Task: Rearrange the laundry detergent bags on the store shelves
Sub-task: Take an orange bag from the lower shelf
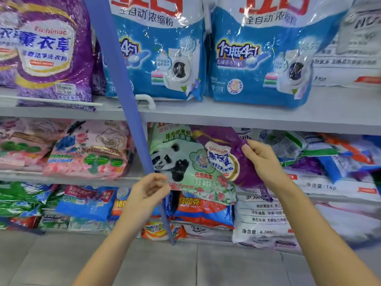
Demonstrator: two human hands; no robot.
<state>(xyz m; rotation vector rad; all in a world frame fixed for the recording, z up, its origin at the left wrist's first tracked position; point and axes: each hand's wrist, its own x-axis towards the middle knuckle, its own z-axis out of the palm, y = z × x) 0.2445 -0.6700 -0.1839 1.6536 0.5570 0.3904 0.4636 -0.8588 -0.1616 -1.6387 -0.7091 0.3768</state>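
Observation:
A green detergent bag with a panda [183, 162] leans on the middle shelf, just right of the blue upright post [123, 83]. My left hand [149, 189] pinches its lower left corner. A small purple detergent bag [221, 153] lies tilted against the panda bag's right side. My right hand [261, 159] grips the purple bag's upper right edge. Two blue and white bags [162, 54] [259, 56] stand upright on the top shelf above.
A big purple bag [49, 50] stands top left, behind a white wire rail [51, 100]. Pink bags [88, 151] fill the middle shelf at left. Mixed white, blue and orange bags [329, 157] are piled at right. More bags [86, 203] crowd the bottom shelf above the grey floor [61, 261].

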